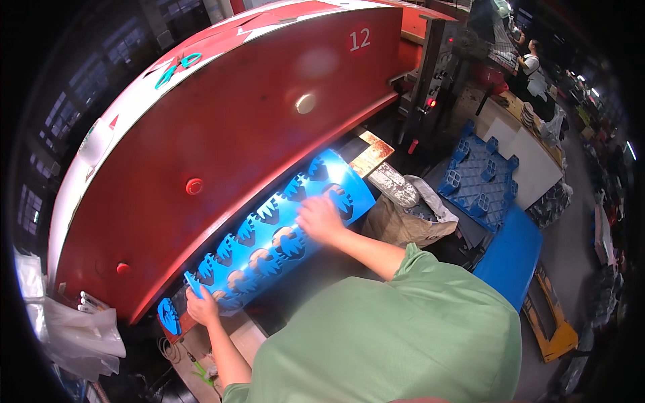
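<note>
Head view: blue sheet (282,228) runs lower-left to upper-right; left hand (201,309) pinches its near corner, right hand (321,218) presses flat, fingers spread, mid-sheet.

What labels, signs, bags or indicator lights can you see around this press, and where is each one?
White number marking: painted on the red press head's upper right.
Red indicator light: small glowing dot on the dark column right of the press.
Clear plastic bag: crumpled, whitish, lower left beside the press.
Tan sack: right of the blue sheet.

I note a white painted numeral marking (359,39) at upper right of the red press housing (222,154), clear plastic bags (80,332) at lower left
</note>
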Tool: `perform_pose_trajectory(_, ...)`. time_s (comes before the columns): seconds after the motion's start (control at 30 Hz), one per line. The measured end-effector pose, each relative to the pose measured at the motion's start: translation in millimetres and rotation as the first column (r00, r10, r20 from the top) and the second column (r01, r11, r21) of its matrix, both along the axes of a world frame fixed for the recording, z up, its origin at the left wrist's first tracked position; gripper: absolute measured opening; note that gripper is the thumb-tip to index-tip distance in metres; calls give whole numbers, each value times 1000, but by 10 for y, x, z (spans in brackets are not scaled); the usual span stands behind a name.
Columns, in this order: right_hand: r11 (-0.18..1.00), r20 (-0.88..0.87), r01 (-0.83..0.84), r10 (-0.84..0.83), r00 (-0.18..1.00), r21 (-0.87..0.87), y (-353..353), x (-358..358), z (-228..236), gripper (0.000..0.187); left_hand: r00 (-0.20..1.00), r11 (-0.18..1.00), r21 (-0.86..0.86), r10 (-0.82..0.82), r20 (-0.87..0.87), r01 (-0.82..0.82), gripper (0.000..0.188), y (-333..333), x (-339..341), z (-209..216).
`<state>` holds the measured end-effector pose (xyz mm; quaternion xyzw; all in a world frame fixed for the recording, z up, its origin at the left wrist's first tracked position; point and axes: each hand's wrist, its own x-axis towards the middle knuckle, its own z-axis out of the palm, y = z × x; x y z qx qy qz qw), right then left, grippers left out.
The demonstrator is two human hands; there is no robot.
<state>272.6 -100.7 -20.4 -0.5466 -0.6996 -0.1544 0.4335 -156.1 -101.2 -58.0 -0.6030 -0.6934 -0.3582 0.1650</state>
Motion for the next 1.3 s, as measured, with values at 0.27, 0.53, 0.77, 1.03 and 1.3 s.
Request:
perform_pose_trajectory(0.27, 999, 106, -50, 49, 993, 5, -38, 106, -23, 26, 999, 997, -68, -20, 50, 23, 41, 69, -12, -30)
perform_pose_trajectory(0.53, 988, 172, 3, 24, 985, -155, -103, 7, -99, 39, 985, 990, -86, -95, 146, 108, 42, -8, -135, 2)
perform_pose_trajectory(0.77, 865, -73, -165, 148, 986, -474, 284, 95, 448, 29, 995, 990, -135, -25, 100, 38, 40, -133, -101, 78)
perform_pose_trajectory(1.03, 786, -107, -42, -30, 994, -617, 1856, -865, 471, 63, 999, 975, -223, 19, 46, -9, 42, -115, -123, 123)
perform_pose_trajectory(1.3, 821, -10, 22, -34, 999, -571, 2201, -1143, 517, 62, 998, 968, -250, 23, 61, -8, 40, -161, -165, 5)
